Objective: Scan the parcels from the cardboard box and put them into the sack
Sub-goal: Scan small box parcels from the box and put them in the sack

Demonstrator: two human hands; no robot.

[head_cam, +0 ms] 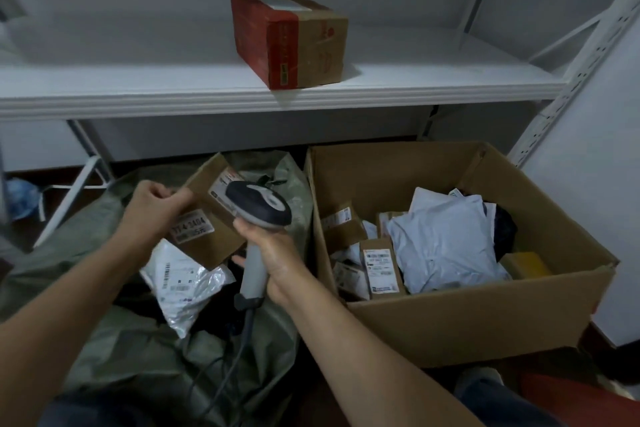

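Parcel edge pinched by left hand fingers above sack, right hand gripping scanner, cardboard box perhaps touching sack.

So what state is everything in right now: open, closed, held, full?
left hand: grips the small brown parcel above the sack.
right hand: grips the scanner, its head close over the parcel.
cardboard box: flaps open, several parcels inside.
sack: mouth open, a white mailer inside.
red-brown box: closed, standing on the shelf.
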